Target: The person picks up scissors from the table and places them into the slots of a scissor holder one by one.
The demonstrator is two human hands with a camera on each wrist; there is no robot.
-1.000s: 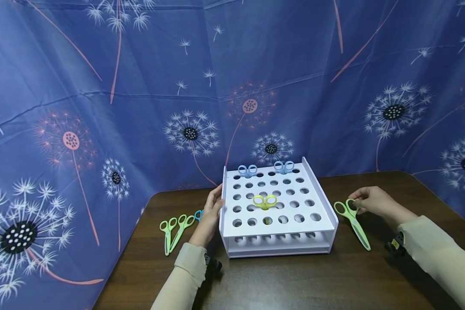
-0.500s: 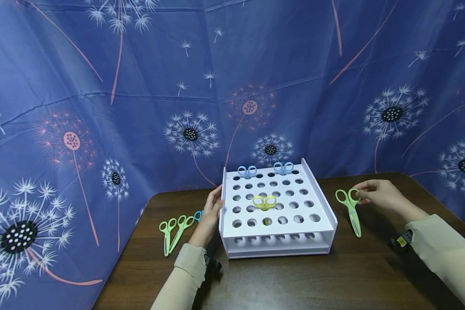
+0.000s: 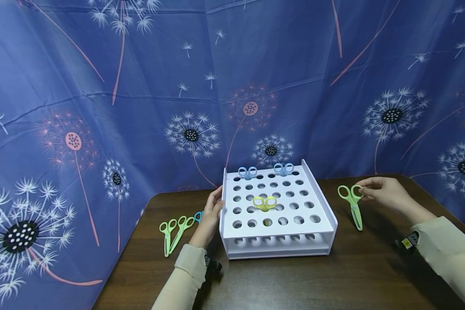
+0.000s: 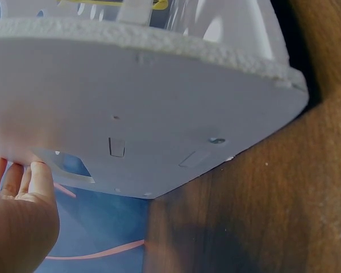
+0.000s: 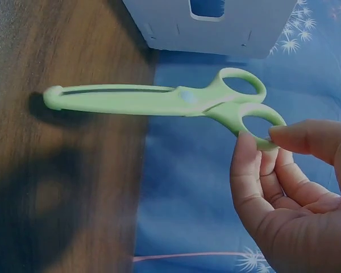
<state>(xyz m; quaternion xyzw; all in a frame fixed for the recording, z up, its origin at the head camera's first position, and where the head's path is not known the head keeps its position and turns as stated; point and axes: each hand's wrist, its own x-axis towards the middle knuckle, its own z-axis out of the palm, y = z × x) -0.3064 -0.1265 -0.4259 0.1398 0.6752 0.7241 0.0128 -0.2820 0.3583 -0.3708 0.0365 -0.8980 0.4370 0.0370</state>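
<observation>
My right hand [image 3: 385,193] pinches one finger loop of a pair of light green scissors [image 3: 355,211] between thumb and fingers. In the right wrist view the scissors [image 5: 131,99] are closed, their rounded tip pointing down at the tabletop. A white two-tier rack [image 3: 321,219] with rows of round holes stands left of them. Against the rack's left side panel [image 4: 176,108], beside a cutout, rest the fingertips of my left hand [image 3: 207,215]. Two blue scissors [image 3: 248,172] stand in the rack's back row, handles up. Yellow scissors [image 3: 265,203] stand nearer the front.
Two green scissors [image 3: 167,236] lie on the brown wooden table [image 3: 271,284] to the left. A bright blue handle [image 3: 198,216] shows there, partly hidden by my left hand. A blue dandelion-print cloth [image 3: 317,86] hangs behind the table.
My right hand has moved slightly back and to the right. The green scissors have swung from slanting to nearly upright, tip drawn back. My left hand stays at the rack.
</observation>
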